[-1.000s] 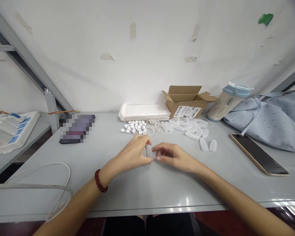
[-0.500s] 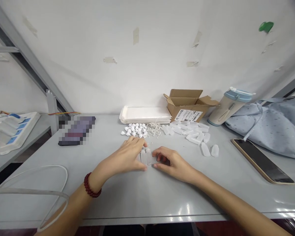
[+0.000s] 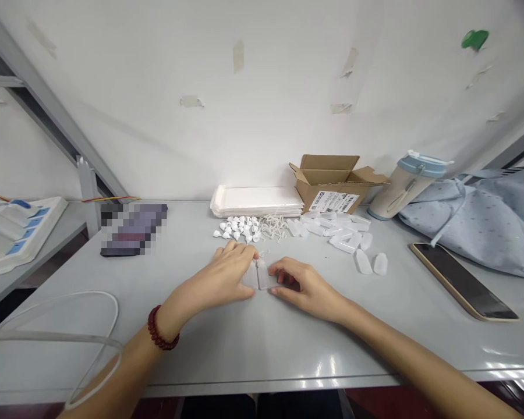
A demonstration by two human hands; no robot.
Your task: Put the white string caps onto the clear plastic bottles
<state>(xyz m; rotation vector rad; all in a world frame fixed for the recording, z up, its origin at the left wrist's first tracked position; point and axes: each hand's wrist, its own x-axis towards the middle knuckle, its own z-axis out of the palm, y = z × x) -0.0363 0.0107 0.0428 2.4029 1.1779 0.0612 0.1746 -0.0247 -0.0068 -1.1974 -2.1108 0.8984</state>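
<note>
Two small translucent plastic bottles [image 3: 257, 276] stand side by side on the grey table [image 3: 262, 343] between my hands. My left hand [image 3: 225, 279], with a red bead bracelet at the wrist, curls its fingers round the bottles from the left. My right hand [image 3: 300, 283] pinches them from the right with thumb and fingertips. Just beyond lie a heap of small white caps [image 3: 240, 227], a tangle of thin white stems [image 3: 274, 226] and a spread of more translucent bottles [image 3: 347, 237].
At the back stand a stack of white trays [image 3: 257, 201], an open cardboard box [image 3: 332, 180] and a blue-lidded cup [image 3: 404, 186]. A phone [image 3: 463, 280] and blue cloth bag [image 3: 475, 224] lie right. Clear tubing [image 3: 91, 326] loops at front left, near a dark pixelated object [image 3: 133, 228].
Both hands sank from a slightly raised pinch down to the table, and the bottles now stand on it between the fingers. The view shifted a little.
</note>
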